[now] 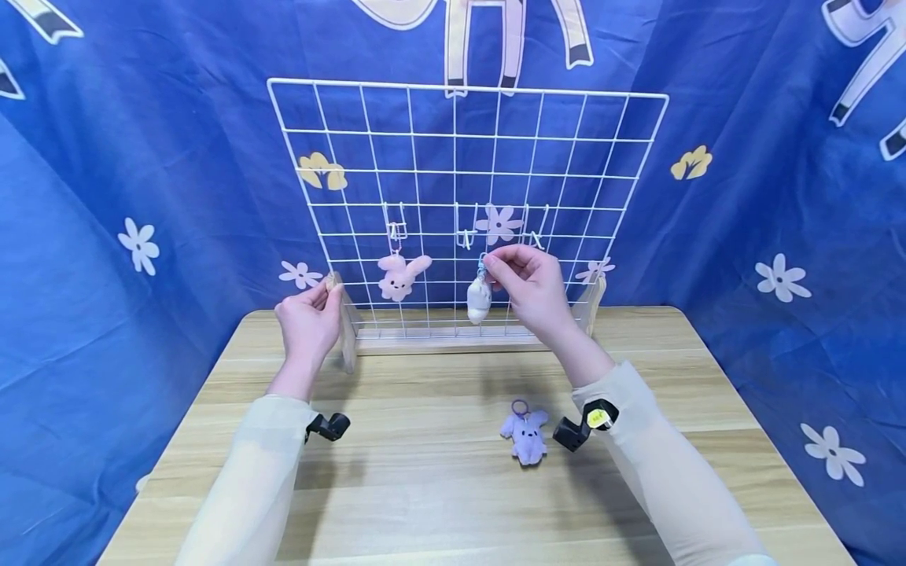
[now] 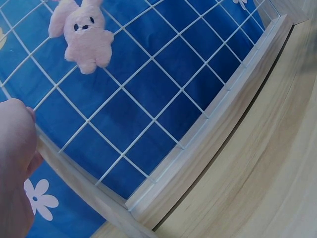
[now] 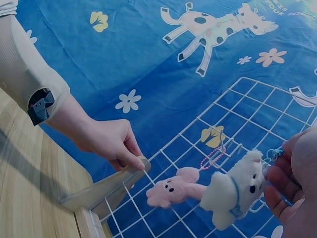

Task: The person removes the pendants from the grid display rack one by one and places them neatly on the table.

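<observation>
My right hand pinches the blue ring and clasp at the top of a white plush keychain, which dangles in front of the white wire grid. In the right wrist view the plush shows a dark nose and a blue band round it. My left hand grips the top of the wooden side support at the grid's left edge. A pink bunny plush keychain hangs by a bead chain from the left hook. Two more hooks, the middle hook and the right hook, carry nothing.
A purple plush keychain with a ring lies on the wooden table, nearer than the grid. The grid stands in a wooden base near the table's back edge. Behind hangs a blue patterned cloth.
</observation>
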The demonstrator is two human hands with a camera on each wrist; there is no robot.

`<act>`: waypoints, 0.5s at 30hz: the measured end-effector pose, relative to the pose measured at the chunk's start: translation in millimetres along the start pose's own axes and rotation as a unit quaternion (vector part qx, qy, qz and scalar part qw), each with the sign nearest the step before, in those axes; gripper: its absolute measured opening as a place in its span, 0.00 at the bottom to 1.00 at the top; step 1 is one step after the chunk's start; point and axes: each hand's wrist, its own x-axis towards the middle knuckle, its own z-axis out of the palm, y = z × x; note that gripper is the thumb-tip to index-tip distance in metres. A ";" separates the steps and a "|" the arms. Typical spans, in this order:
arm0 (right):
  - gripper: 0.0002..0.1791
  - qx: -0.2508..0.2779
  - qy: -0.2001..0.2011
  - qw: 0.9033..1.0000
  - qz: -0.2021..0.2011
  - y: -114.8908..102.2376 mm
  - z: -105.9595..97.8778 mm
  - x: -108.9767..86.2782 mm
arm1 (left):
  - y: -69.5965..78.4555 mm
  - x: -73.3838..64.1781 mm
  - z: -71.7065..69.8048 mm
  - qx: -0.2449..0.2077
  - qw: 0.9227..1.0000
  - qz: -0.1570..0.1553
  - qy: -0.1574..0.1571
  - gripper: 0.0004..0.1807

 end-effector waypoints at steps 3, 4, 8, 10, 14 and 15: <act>0.08 0.004 -0.004 1.000 -0.006 -1.5 -1.3 -1.9 | 0.3 -0.1 -0.2 -0.003 1.000 -0.001 -0.002 0.17; 0.08 0.004 -0.006 1.000 -0.008 -1.7 -1.7 -2.3 | 0.4 -0.1 -0.4 -0.003 1.000 0.000 -0.002 0.17; 0.07 0.005 -0.015 1.000 -0.016 -3.7 -2.9 -4.1 | 0.3 -0.1 -0.7 -0.004 1.000 0.003 -0.001 0.17; 0.07 0.006 -0.018 1.000 -0.020 -4.6 -3.6 -5.1 | 0.4 -0.2 -0.6 -0.006 1.000 0.003 -0.001 0.16; 0.06 0.008 -0.025 0.999 -0.026 -5.7 -5.4 -7.6 | 0.0 0.4 0.2 -0.006 1.000 0.004 -0.001 0.16; 0.06 0.008 -0.027 0.999 -0.027 -5.8 -6.0 -8.1 | -0.1 0.4 0.3 -0.004 1.000 0.005 -0.001 0.16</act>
